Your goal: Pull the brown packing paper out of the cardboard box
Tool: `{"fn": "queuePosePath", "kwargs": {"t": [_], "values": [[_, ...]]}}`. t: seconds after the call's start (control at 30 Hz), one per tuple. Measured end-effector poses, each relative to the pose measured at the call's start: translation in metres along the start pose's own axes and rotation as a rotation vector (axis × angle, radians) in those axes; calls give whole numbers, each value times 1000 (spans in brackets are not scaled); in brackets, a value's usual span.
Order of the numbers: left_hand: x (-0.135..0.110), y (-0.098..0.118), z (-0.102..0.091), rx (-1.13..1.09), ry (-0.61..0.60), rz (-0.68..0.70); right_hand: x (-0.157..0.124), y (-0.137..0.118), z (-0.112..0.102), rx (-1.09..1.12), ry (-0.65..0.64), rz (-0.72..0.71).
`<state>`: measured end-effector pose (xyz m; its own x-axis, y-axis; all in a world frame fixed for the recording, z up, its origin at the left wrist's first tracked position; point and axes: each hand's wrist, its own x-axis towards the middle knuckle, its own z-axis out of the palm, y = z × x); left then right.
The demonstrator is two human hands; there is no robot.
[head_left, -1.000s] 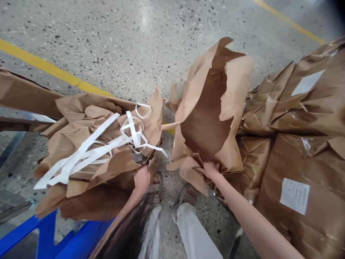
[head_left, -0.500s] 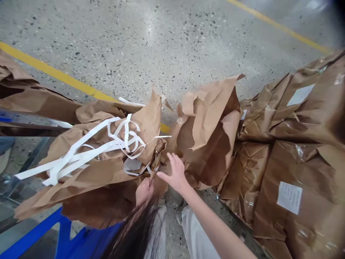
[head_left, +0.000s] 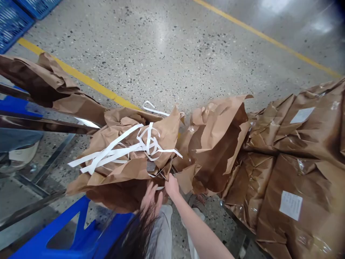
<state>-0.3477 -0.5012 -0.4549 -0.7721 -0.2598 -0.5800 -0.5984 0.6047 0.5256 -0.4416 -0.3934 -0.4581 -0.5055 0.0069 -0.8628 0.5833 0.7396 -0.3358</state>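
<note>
My right hand (head_left: 171, 185) is closed in a pinch on the edge of a crumpled brown paper sheet (head_left: 126, 169). Just left of it, my left hand (head_left: 151, 199) has its fingers apart, close against the same paper; hair hides part of this hand. Long white strips (head_left: 115, 149) lie tangled on top of the sheet. A small printed label (head_left: 151, 166) shows between the folds above my hands. To the right stands a torn, gaping brown paper wrapping (head_left: 215, 140), its inside in shadow.
Brown wrapped packages (head_left: 302, 180) with white labels are stacked at the right. A blue plastic chair or frame (head_left: 64, 226) is at lower left, beside metal bars (head_left: 40, 124). Blue crates (head_left: 13, 23) sit at top left. Yellow lines (head_left: 88, 80) cross the speckled floor (head_left: 140, 54).
My right hand has moved down and left from open to pinching the paper. My left hand has let go and spread its fingers. The view has shifted, showing blue crates.
</note>
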Motion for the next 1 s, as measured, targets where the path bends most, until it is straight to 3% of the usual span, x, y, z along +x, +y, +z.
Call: {"fn": "queuePosePath", "kwargs": {"t": [0.1,0.17,0.3,0.4,0.47,0.57,0.7,0.77,0.83,0.9,1.0], "values": [[-2,-25,-28,-32,211,-29,9,-2,-18,9,76,-49],[-1,-30,-40,-49,292,-8,26,-4,-38,34,132,-101],[-1,-3,-39,-77,267,158,60,13,-84,46,233,-114],[-7,27,-20,-113,182,264,68,53,-105,-26,317,31],[-10,40,-3,-145,87,282,68,83,-107,-91,312,143],[-12,43,21,-198,-70,200,77,114,-90,-171,227,224],[-7,26,41,-243,-208,16,102,125,-58,-205,133,225],[-1,16,47,-264,-246,-71,107,127,-54,-171,131,211],[6,11,54,-308,-264,-156,98,132,-64,-112,182,187],[15,16,63,-377,-243,-231,72,140,-87,-37,268,127],[26,49,79,-490,-180,-311,6,150,-125,111,351,-44]]}}
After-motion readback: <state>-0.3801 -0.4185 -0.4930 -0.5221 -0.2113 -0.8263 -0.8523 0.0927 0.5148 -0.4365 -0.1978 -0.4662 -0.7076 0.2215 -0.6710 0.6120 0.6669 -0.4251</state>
